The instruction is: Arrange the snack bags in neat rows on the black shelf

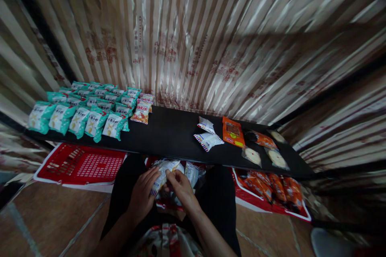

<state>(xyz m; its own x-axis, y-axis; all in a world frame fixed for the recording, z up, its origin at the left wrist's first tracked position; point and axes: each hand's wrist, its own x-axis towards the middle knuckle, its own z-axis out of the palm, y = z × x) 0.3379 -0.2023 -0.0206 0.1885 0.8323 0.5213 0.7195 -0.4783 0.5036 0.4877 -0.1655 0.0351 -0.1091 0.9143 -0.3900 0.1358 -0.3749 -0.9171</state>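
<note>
Between my knees, just below the shelf's front edge, I have a white snack bag with blue-striped ends. My left hand grips its left side, fingers laid along the bag. My right hand is closed, with thumb and fingers pinched at the bag's right side. Beneath it, a red basket holds more white bags, one of them a similar snack bag right of my right hand. My hands and the held bag hide much of that basket.
On the black shelf stand rows of teal snack bags, orange-and-white bags, white bags, an orange packet and round wrapped pieces. Red baskets sit left and right, the right one holding orange packets.
</note>
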